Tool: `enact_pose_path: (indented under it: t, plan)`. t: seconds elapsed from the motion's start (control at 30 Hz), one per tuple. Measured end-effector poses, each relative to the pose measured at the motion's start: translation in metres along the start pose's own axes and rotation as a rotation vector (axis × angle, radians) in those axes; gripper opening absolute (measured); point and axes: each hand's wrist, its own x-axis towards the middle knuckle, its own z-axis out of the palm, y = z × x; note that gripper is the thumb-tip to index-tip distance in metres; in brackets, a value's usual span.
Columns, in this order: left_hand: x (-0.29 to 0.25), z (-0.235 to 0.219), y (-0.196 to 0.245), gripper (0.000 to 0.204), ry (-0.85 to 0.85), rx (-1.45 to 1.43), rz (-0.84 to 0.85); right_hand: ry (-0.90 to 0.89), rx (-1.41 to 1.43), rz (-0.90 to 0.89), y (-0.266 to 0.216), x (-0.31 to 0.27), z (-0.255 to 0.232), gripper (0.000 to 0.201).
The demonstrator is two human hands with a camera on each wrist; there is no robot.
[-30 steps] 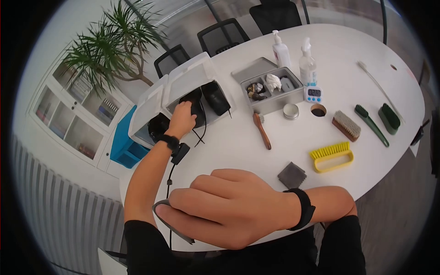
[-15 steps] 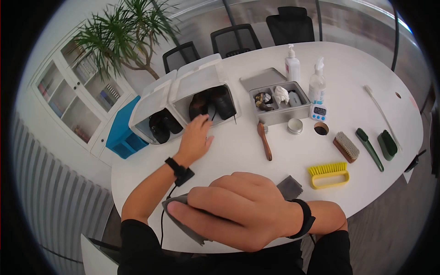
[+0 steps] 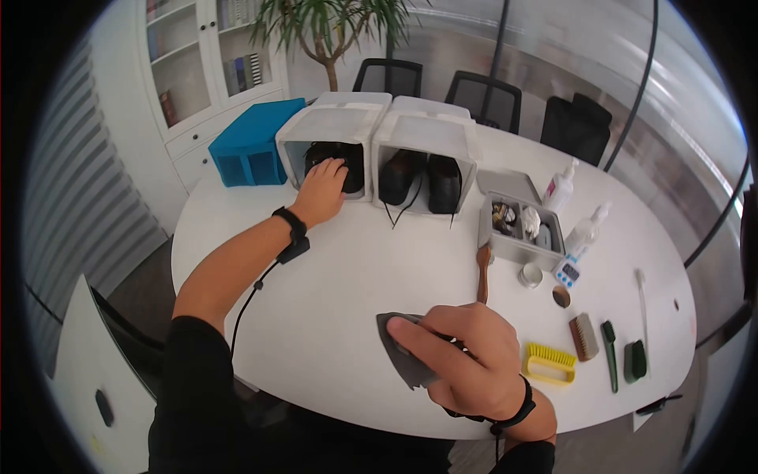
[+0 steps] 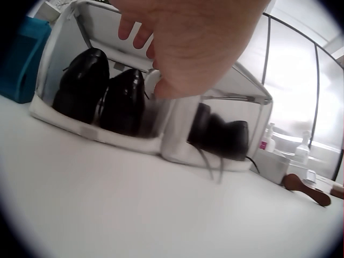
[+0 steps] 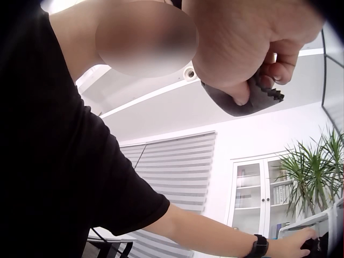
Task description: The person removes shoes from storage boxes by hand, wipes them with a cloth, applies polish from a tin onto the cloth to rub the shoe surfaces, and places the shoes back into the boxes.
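My left hand [image 3: 320,193] reaches into the mouth of a white storage box [image 3: 330,126], over a pair of black shoes. In the left wrist view its fingers are extended above the glossy shoes [image 4: 83,80], holding nothing. To the right, another white box [image 3: 426,130] contains a second pair of dark shoes [image 3: 444,186], laces hanging out over its front edge. My right hand [image 3: 478,359] pinches a dark grey cloth [image 3: 404,363] between thumb and fingers, above the table's near side. The cloth's zigzag edge shows in the right wrist view.
A blue box [image 3: 257,142] adjoins the white boxes. Farther right are a metal tin [image 3: 517,246], a wooden-handled brush [image 3: 483,272], a round tin [image 3: 530,275], two bottles, a timer [image 3: 567,272], a yellow brush [image 3: 550,365] and several other brushes. A cable trails from my left wrist.
My left hand has come out of the right-hand white box and moved left to the other one. The head view has turned left. My right hand keeps its pinch on the cloth.
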Motion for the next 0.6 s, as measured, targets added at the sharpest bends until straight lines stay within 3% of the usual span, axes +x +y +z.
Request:
enact_pose_path:
  t: [0.2, 0.27, 0.4, 0.47, 0.6]
  plan:
    - [0.030, 0.035, -0.031, 0.070, 0.002, 0.196, -0.065, 0.023, -0.043, 0.011, -0.004, -0.001, -0.001, 0.056]
    - [0.041, 0.044, -0.032, 0.072, -0.125, 0.202, -0.065, 0.012, -0.022, 0.046, -0.006, -0.001, -0.007, 0.060]
    - [0.060, 0.045, -0.023, 0.056, -0.243, 0.170, -0.239, 0.053, -0.057, 0.046, -0.003, -0.003, -0.012, 0.063]
    - [0.062, 0.057, -0.028, 0.039, -0.087, 0.225, -0.205, 0.072, -0.080, 0.050, 0.000, -0.005, -0.014, 0.065]
    - [0.070, 0.051, -0.053, 0.050, -0.122, 0.034, -0.117, 0.078, -0.065, 0.046, 0.005, -0.008, -0.017, 0.072]
